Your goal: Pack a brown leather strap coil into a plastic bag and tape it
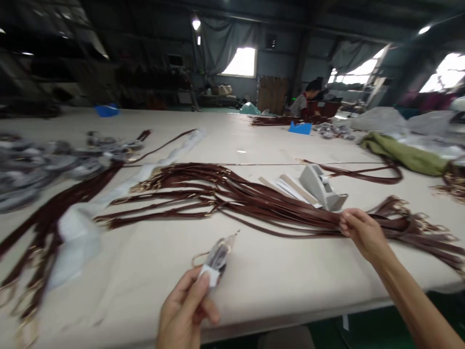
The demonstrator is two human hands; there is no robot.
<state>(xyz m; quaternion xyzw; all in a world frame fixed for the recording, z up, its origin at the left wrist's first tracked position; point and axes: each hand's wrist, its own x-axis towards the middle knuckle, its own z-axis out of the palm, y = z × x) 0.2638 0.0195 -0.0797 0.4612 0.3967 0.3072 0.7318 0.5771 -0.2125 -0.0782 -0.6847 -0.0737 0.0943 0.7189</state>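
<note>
My left hand (187,308), near the front edge, pinches a small wrapped strap bundle (219,254). It has a greyish wrapping, a white paper band at the fingers and a gold-coloured metal loop sticking out. My right hand (365,235) is closed on brown leather straps (276,206) at the right part of a long pile. The pile stretches across the table, with gold-coloured clasps (148,183) at its left end and more at its right end. How many straps the right fingers grip is hidden.
A grey tape dispenser (321,189) stands behind the pile, beside pale strips (290,189). More brown straps (78,186) and blurred wrapped bundles (54,162) lie at left. Green cloth (407,152) and plastic bags lie at right. A person (305,102) is at the far side.
</note>
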